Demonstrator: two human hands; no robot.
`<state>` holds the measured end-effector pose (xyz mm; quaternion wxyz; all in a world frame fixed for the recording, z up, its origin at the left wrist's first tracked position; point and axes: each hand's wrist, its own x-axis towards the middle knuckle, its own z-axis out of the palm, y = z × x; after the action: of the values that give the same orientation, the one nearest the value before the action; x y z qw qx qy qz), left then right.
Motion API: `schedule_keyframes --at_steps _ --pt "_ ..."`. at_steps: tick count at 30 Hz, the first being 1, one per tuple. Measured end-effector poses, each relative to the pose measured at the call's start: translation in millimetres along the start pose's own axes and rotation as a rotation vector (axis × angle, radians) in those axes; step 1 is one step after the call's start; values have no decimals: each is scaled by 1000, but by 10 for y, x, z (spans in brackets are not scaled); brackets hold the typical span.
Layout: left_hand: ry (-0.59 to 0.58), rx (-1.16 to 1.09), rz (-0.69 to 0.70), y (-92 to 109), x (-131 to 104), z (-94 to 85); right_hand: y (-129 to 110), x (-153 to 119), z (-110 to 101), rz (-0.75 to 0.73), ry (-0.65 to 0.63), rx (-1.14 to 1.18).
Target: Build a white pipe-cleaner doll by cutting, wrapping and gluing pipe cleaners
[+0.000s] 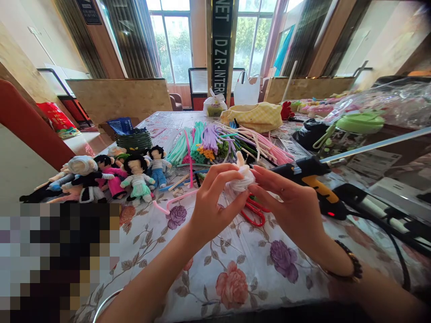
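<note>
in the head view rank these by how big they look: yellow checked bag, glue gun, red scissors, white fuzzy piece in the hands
1. glue gun, though it lies nearer than the bag
2. yellow checked bag
3. red scissors, partly hidden, and white fuzzy piece: too alike to rank

Bright daylight enters through the windows (175,40) at twelve o'clock, overexposing them. Wide-angle distortion bends the edges; a pixelated block covers seven o'clock.

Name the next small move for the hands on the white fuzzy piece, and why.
Probably the right hand reaches for the glue gun just beyond it: both hands pinch the white fuzzy piece, the left hand could hold it alone, and the gun's red light is on.
</note>
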<state>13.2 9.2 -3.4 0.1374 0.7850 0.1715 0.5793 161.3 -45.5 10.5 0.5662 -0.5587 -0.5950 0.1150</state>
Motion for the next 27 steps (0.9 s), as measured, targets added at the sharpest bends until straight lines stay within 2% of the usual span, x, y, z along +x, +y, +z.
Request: schedule_keyframes --at_steps 14,18,27 --pt "2 70 53 10 -10 -9 52 -38 22 -90 35 -116" --pt "8 73 82 8 -11 -14 42 -42 30 -107 37 -94" --pt "-49 -26 53 1 -32 -26 41 -63 45 -58 37 -12"
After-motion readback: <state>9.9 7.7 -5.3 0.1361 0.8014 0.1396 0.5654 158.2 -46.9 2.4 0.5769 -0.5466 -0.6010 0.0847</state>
